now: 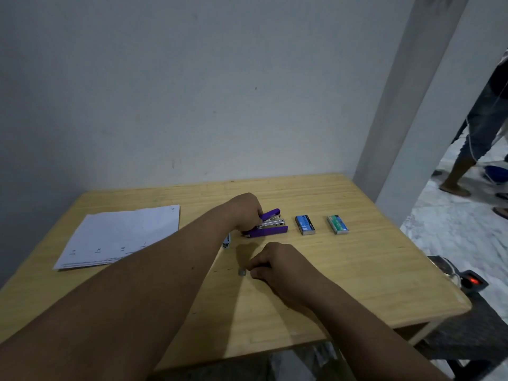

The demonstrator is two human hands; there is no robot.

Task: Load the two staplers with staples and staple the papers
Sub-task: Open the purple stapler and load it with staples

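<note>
1. Gripping the purple stapler (270, 223) at its hinge end, my left hand (246, 210) has its fingers curled round the back, and the top is lifted so the metal channel shows between the two purple halves
2. Down at the near middle of the table (371, 270), my right hand (270, 266) has its fingertips closed on a small grey strip of staples (242, 271) that sits on the wood; I read that as a pinch, though the contact itself is partly hidden
3. To do this step well I would lift the strip level, legs down, and carry it to the open channel without squeezing hard, since I judge a strip like this snaps easily
4. I would hold the stapler flat on the table with the left hand so the channel does not tip as the strip slides in
5. Two staple boxes, one blue (305, 224) and one green (338, 224), lie just right of the stapler, apart from each other
6. Papers (118, 237) wait at the left; a second stapler I cannot make out for certain, only something small (226, 241) beside my left forearm
</note>
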